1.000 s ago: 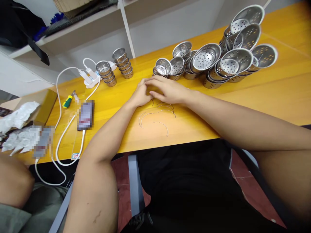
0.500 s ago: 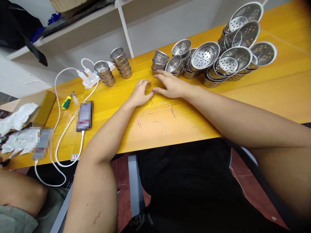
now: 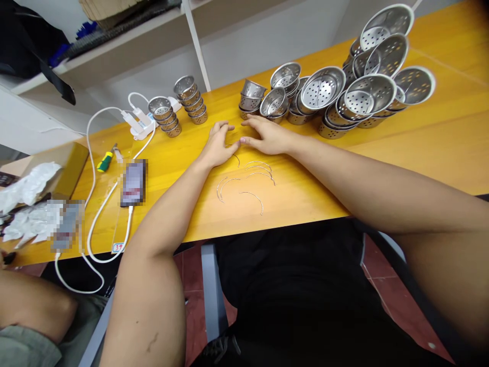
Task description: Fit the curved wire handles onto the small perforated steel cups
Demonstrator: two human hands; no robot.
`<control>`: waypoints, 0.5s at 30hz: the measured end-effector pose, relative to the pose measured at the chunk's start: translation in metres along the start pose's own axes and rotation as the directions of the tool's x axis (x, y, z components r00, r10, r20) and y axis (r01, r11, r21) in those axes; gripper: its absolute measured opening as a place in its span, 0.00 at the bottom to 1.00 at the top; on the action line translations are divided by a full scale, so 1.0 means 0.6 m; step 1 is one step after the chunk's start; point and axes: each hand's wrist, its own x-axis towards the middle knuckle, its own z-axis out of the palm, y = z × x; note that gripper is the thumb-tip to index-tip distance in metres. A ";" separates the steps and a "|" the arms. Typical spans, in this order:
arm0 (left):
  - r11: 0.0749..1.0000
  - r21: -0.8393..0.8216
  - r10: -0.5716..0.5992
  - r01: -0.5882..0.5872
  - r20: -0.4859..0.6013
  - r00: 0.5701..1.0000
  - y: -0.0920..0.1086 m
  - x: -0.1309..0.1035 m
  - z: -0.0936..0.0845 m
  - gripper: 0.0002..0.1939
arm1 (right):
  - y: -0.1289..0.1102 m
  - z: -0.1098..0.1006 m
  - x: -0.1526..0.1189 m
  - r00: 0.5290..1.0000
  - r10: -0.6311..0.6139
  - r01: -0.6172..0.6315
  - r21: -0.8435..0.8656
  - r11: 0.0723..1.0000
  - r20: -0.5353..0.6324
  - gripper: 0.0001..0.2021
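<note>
My left hand (image 3: pixel 217 146) rests low over the yellow table, its fingers apart and nothing seen in them. Close by on the right, my right hand (image 3: pixel 270 136) is open too, thumb and fingers spread toward the left hand. Just beyond its fingers stands a short stack of perforated metal cups (image 3: pixel 251 97). Several thin curved wires (image 3: pixel 254 194) lie on the wood between my forearms. One more curved wire (image 3: pixel 238 159) sits beside my left thumb, partly hidden by the hand.
Tilted stacks of perforated steel cups (image 3: pixel 323 87) fill the back right. Two smaller cup stacks (image 3: pixel 194 102) stand back left by a white power strip (image 3: pixel 143 127). White cables, a phone (image 3: pixel 133 182) and a green-yellow screwdriver (image 3: pixel 105 162) lie left. Another person's leg (image 3: pixel 34 306) shows lower left.
My left hand has drawn slightly left, widening the gap between the thumbs. My right fingertips have dropped a little away from the cup stack. The wires lie as before.
</note>
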 end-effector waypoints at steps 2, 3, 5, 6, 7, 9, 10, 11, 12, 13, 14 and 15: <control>1.000 -0.005 0.030 -0.031 -0.116 0.993 -0.009 0.007 -0.012 0.27 | 0.005 0.000 0.000 1.000 0.014 -0.013 0.016 1.000 -0.026 0.43; 0.998 0.005 0.054 -0.055 -0.209 0.976 -0.014 0.011 -0.023 0.27 | 0.005 0.000 -0.001 1.000 0.015 -0.014 0.019 1.000 -0.027 0.43; 0.995 0.060 0.100 -0.082 -0.441 0.892 -0.029 0.019 -0.052 0.28 | 0.001 -0.001 -0.004 1.000 0.016 -0.016 0.016 1.000 -0.012 0.43; 0.993 0.101 0.100 -0.054 -0.543 0.834 -0.038 0.022 -0.069 0.31 | -0.003 -0.002 -0.006 1.000 0.018 -0.018 0.013 1.000 -0.002 0.43; 0.993 0.121 0.088 -0.011 -0.651 0.754 -0.048 0.025 -0.088 0.38 | -0.007 -0.002 -0.009 1.000 0.019 -0.019 0.011 1.000 0.006 0.42; 0.990 0.095 -0.008 0.106 -0.708 0.706 -0.068 0.027 -0.125 0.49 | -0.015 -0.005 -0.013 0.999 0.024 -0.024 0.011 1.000 0.025 0.38; 0.984 0.054 -0.077 0.167 -0.724 0.686 -0.076 0.024 -0.141 0.56 | -0.018 -0.006 -0.014 0.999 0.028 -0.029 0.009 1.000 0.035 0.37; 0.974 0.011 -0.146 0.224 -0.729 0.669 -0.082 0.020 -0.155 0.61 | -0.021 -0.007 -0.015 0.998 0.034 -0.034 0.005 0.999 0.045 0.35; 0.963 -0.034 -0.210 0.266 -0.710 0.672 -0.086 0.014 -0.166 0.63 | -0.023 -0.008 -0.015 0.998 0.038 -0.038 -0.001 0.999 0.054 0.34; 0.956 -0.068 -0.256 0.287 -0.675 0.692 -0.087 0.006 -0.174 0.63 | -0.024 -0.009 -0.015 0.997 0.041 -0.041 -0.008 0.999 0.061 0.33; 0.955 -0.084 -0.273 0.283 -0.614 0.741 -0.086 -0.003 -0.180 0.60 | -0.025 -0.010 -0.015 0.997 0.042 -0.041 -0.017 0.999 0.068 0.33; 0.964 -0.079 -0.258 0.255 -0.530 0.808 -0.083 -0.013 -0.183 0.57 | -0.025 -0.011 -0.015 0.997 0.040 -0.038 -0.023 0.999 0.073 0.33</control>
